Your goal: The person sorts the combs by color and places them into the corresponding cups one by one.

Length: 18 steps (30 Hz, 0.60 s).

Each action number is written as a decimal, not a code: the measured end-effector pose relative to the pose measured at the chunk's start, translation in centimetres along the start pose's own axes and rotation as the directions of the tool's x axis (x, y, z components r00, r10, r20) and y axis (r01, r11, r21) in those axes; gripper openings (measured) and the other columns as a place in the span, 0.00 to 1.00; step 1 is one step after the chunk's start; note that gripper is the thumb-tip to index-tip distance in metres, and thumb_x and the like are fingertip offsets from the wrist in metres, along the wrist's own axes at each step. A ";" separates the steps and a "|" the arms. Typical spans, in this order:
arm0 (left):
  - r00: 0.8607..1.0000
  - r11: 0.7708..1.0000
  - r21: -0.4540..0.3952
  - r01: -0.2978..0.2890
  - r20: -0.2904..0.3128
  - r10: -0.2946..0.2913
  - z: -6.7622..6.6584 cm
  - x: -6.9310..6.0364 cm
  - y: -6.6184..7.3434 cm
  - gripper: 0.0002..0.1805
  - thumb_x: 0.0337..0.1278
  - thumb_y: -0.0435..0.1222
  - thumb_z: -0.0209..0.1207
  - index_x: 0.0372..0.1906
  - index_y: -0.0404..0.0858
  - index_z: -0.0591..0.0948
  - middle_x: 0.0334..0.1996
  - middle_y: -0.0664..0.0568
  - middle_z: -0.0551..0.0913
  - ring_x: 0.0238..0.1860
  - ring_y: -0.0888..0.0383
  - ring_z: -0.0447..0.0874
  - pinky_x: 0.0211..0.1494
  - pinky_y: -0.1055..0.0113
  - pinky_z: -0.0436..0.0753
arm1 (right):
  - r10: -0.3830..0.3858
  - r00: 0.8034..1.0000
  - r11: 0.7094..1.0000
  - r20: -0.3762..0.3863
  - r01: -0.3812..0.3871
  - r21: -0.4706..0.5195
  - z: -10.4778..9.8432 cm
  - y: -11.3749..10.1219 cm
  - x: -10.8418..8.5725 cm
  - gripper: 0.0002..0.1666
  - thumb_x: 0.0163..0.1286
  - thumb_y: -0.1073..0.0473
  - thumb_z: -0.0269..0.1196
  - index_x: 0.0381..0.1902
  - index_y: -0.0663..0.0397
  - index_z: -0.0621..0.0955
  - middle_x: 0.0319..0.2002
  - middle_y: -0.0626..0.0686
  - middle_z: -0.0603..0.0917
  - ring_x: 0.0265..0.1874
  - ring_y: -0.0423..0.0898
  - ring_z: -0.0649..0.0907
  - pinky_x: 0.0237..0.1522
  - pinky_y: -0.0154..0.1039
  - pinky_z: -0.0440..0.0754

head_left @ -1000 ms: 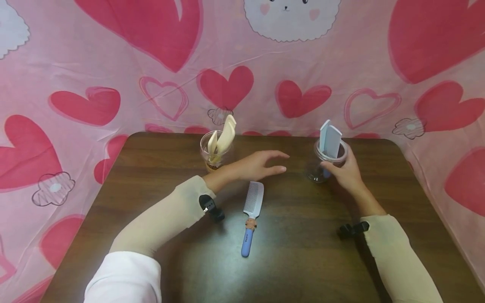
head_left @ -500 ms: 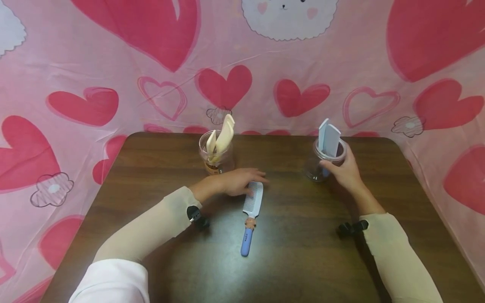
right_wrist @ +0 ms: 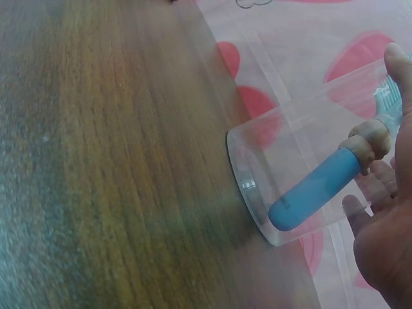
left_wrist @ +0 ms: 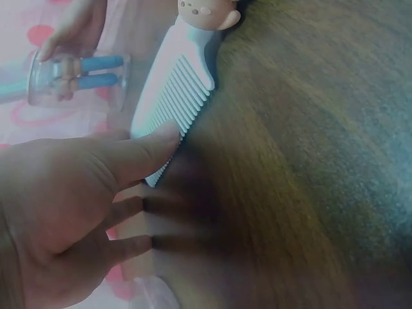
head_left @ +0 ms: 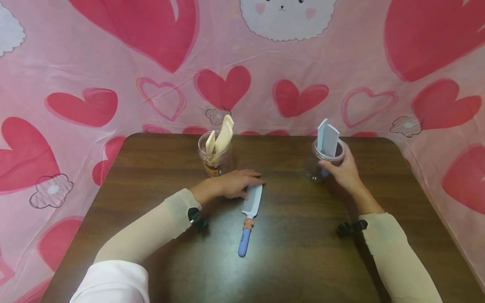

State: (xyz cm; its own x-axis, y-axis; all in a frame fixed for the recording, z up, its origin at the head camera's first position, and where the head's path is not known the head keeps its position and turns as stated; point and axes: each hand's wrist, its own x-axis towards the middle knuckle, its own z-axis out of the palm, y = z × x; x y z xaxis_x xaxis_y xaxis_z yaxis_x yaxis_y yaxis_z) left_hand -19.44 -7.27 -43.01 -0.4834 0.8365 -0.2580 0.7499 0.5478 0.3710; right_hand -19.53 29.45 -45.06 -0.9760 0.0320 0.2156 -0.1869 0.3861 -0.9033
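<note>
A comb (head_left: pixel 252 202) with a pale toothed blade, a small figure at its neck and a blue-purple handle lies mid-table. My left hand (head_left: pixel 236 184) pinches the far end of its blade. In the left wrist view the thumb (left_wrist: pixel 164 136) lies over the teeth, and part of the index finger is hidden behind the blade. At the right, my right hand (head_left: pixel 345 169) grips a clear jar (head_left: pixel 311 166) around its side. Two light-blue combs (head_left: pixel 329 139) stand in that jar, heads up; the right wrist view shows a blue handle (right_wrist: pixel 315 190) inside, near the bottom.
Another clear jar (head_left: pixel 206 158) with a label stands beyond my left hand, holding several cream-coloured combs (head_left: pixel 224 136). All of this is on a dark wooden table (head_left: pixel 295 252). Behind it hangs a pink cloth (head_left: pixel 257 54) with hearts.
My left hand has come back left and down from between the jars onto the comb's blade. The comb's handle has shifted slightly left. My right hand stays on its jar.
</note>
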 end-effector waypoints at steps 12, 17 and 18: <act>0.998 0.998 -0.022 0.050 -0.048 -0.051 0.1 0.2 -0.3 0.35 0.54 0.39 0.74 0.67 0.38 0.75 0.74 0.42 0.67 0.75 0.45 0.62 0.74 0.47 0.66 | 0.017 1.000 1.000 -0.001 -0.017 -0.019 -0.1 -0.1 0.0 0.50 0.62 0.68 0.72 0.77 0.64 0.58 0.65 0.62 0.69 0.61 0.45 0.69 0.67 0.36 0.66; 0.997 0.997 -0.068 0.034 -0.065 -0.038 -0.1 0.2 -0.7 0.28 0.53 0.39 0.75 0.57 0.36 0.78 0.71 0.41 0.71 0.74 0.44 0.64 0.75 0.50 0.65 | 0.020 1.000 1.000 0.003 -0.020 -0.015 -0.1 -0.1 0.0 0.50 0.63 0.69 0.71 0.77 0.65 0.58 0.65 0.63 0.68 0.60 0.45 0.69 0.63 0.29 0.66; 0.997 0.996 -0.086 0.017 -0.074 -0.023 -0.1 0.2 -0.8 0.25 0.54 0.38 0.74 0.54 0.35 0.78 0.70 0.39 0.71 0.73 0.44 0.65 0.75 0.51 0.65 | 0.024 1.000 1.000 0.005 -0.024 -0.014 -0.1 -0.1 0.0 0.49 0.63 0.69 0.70 0.77 0.66 0.58 0.65 0.63 0.68 0.60 0.45 0.69 0.62 0.28 0.66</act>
State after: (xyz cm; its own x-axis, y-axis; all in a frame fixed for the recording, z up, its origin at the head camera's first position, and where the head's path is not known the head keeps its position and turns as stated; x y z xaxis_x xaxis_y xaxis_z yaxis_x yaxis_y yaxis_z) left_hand -20.17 -7.57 -43.22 -0.5329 0.8223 -0.1998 0.6998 0.5610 0.4423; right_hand -19.47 29.46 -44.92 -0.9807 0.0364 0.1922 -0.1622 0.3983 -0.9028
